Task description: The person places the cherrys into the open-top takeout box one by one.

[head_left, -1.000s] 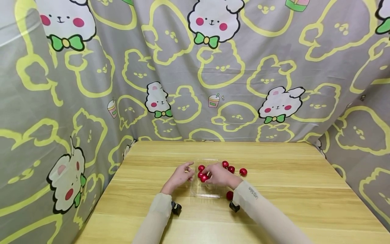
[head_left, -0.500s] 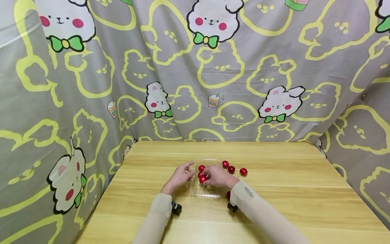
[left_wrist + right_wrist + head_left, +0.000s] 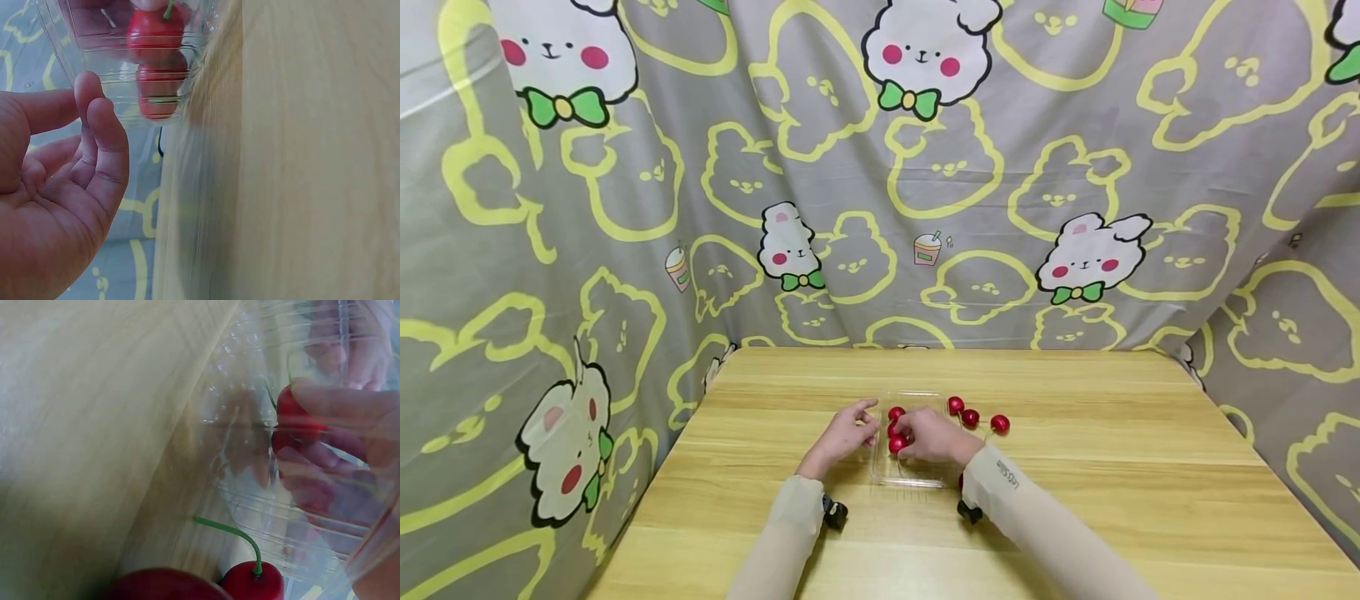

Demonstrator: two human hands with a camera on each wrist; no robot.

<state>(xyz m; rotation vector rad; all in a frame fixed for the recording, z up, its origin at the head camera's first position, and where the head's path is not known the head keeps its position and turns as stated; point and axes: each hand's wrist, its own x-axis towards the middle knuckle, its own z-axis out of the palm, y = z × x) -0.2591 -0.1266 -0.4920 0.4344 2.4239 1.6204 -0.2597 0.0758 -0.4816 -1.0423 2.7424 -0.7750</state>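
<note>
A clear plastic box [image 3: 910,482] stands on the table, with red cherries [image 3: 896,412] along its left side. My right hand [image 3: 931,435] reaches inside and pinches a cherry [image 3: 292,414] between thumb and fingers; its green stem shows in the right wrist view. That cherry sits beside the others in the head view. Outside the box's left wall is my left hand [image 3: 846,431], its fingers loosely bent and the fingertips [image 3: 103,112] at the clear plastic. Through the wall, the left wrist view shows stacked cherries [image 3: 157,34]. My right hand partly covers the cherries behind it.
Several loose cherries [image 3: 970,417] lie right of the box on the wooden table [image 3: 1112,467]. One more, near my right wrist, is mostly hidden by the sleeve. A patterned curtain [image 3: 985,192] hangs behind the table and at both sides.
My right hand has shifted slightly left and toward me inside the box, bringing the pinched cherry lower along the left side. The left hand has stayed in place.
</note>
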